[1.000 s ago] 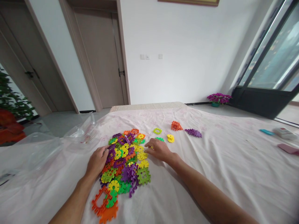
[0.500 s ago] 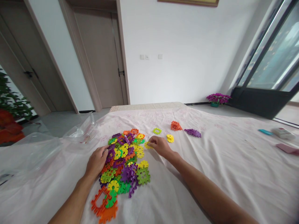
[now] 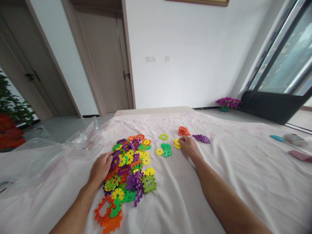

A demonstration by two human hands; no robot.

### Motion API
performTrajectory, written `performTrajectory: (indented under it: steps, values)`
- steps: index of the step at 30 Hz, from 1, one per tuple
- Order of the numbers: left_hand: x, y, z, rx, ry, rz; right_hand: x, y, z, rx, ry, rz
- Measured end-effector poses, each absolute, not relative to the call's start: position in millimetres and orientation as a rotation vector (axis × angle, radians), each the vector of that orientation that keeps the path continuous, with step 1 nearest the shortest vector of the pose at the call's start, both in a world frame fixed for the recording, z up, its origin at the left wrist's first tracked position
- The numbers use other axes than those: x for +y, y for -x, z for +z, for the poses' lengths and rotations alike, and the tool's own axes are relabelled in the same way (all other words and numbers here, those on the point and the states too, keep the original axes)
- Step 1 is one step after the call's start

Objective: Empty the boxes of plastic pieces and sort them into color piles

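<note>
A mixed pile of plastic building pieces in purple, yellow, green and orange lies on the cloth. My left hand rests against its left edge, fingers loosely extended and holding nothing. Beyond the pile to the right, my right hand pinches a yellow flower-shaped disc at a small stack of yellow discs; the fingers partly cover it. Several green discs lie between the two hands, with one yellow disc beside them.
An orange heap, a purple group and a lime-green square frame lie farther back. Clear plastic containers stand at left. On the right are a blue item, a white packet and a pink item.
My right hand has moved right from beside the pile to the yellow stack, carrying a yellow disc. The green discs it had hidden now show. My left hand has stayed put.
</note>
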State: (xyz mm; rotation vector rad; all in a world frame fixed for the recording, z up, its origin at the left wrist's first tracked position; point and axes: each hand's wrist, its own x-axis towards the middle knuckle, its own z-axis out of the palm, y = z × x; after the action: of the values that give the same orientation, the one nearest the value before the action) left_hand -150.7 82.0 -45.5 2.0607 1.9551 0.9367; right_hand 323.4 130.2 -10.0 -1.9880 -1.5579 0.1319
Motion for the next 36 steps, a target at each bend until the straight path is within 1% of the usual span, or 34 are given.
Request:
performTrajectory:
  steps: [3,6,11,14,17,21,24,31,36]
  values:
    - [82,150,-45,1.958,-2.069,0.935,129,-321,-10,-1.550,2.008,0.043]
    - [81,150,-44,1.964,-2.077,0.955,128,-308,-5,-1.603,1.929,-0.022]
    - [81,149,-44,1.953,-2.073,0.966,118,-270,4,-2.007,1.602,0.006]
    - [81,150,-45,1.952,-2.061,0.942,108,-250,5,-2.218,1.477,-0.020]
    - [82,151,-46,1.953,-2.069,0.928,101,-237,4,-2.295,1.429,-0.016]
    - [83,152,-47,1.956,-2.076,0.933,101,-232,4,-2.238,1.376,0.063]
    - [83,152,-47,1.959,-2.081,0.945,109,-239,5,-2.089,1.427,0.123]
    - [83,152,-47,1.966,-2.085,0.947,127,-288,6,-1.543,1.888,0.147]
    - [84,152,-47,1.966,-2.081,0.961,129,-312,-3,-1.538,2.012,0.140]
